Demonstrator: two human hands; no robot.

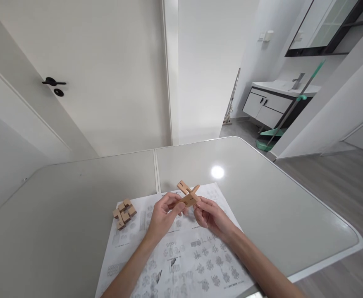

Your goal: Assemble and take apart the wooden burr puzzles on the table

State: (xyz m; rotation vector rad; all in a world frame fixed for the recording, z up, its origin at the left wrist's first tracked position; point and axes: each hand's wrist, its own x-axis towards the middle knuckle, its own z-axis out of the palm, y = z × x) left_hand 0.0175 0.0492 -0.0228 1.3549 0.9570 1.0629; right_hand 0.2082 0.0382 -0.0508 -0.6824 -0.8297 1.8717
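Both my hands hold a small cluster of crossed wooden puzzle bars [188,194] just above a printed instruction sheet [181,256]. My left hand [164,215] pinches the bars from the left, fingers closed on them. From the right, my right hand [208,214] grips the same bars with curled fingers. An assembled wooden puzzle block [124,213] lies on the sheet's upper left corner, a short way left of my left hand.
The sheet lies on a grey glass-topped table [277,198] with a seam down its middle and a rounded right edge. Behind are a white door with a black handle [54,82], a bathroom vanity [274,103] and a green mop [280,128].
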